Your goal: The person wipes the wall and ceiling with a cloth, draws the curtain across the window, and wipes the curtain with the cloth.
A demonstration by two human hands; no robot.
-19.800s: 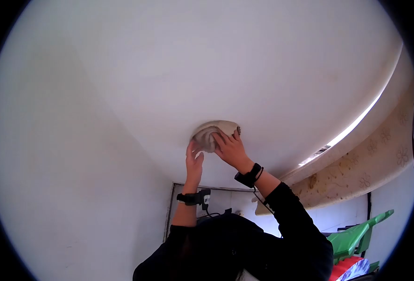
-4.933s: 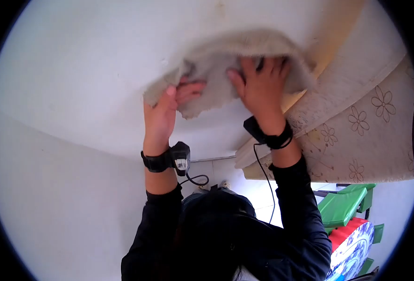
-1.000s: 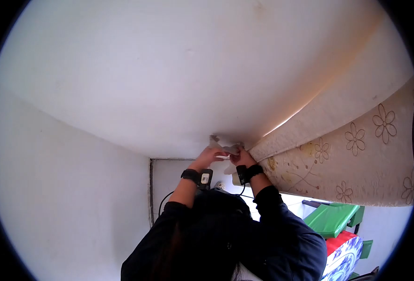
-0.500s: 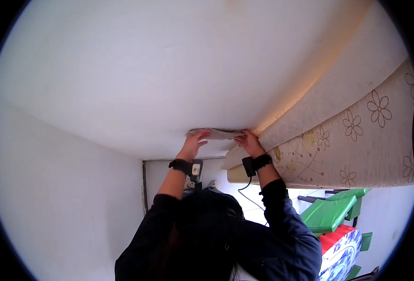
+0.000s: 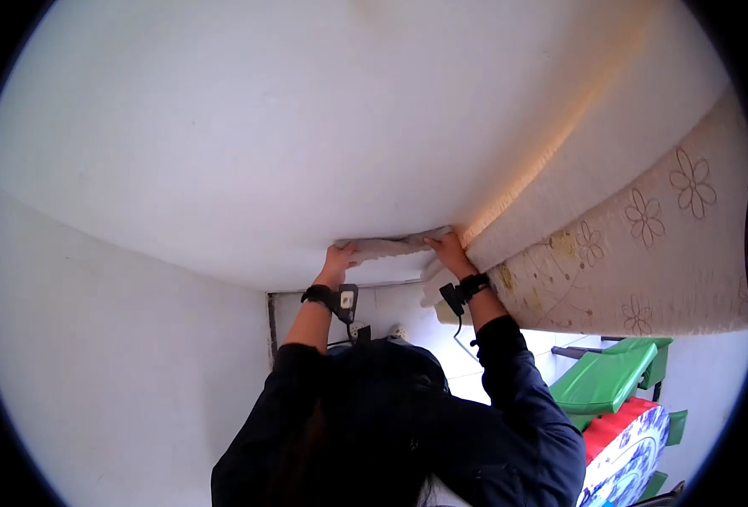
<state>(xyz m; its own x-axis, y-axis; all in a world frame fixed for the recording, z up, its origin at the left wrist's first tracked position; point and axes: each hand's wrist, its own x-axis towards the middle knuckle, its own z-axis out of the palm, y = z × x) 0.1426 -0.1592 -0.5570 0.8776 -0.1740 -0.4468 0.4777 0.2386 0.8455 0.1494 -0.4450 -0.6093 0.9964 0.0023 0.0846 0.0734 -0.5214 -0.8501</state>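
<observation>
A greyish-beige cloth [image 5: 388,247] is stretched sideways against the lower part of a white wall [image 5: 247,160]. My left hand [image 5: 338,260] is closed on the cloth's left end. At its right end, close to the curtain, my right hand [image 5: 447,249] pinches the cloth between thumb and fingers. Black straps with small devices sit on both wrists, and a cable hangs from the right one.
A beige curtain with flower outlines [image 5: 627,228] hangs on the right. Below it are a green chair [image 5: 608,378] and a round table with a red and blue-white cover [image 5: 636,452]. Pale floor tiles [image 5: 467,372] show beneath my arms.
Since half a second ago, my fingers have closed on the two ends of the cloth. Compared with several seconds ago, the cloth is lower on the wall and gathered into a narrow strip.
</observation>
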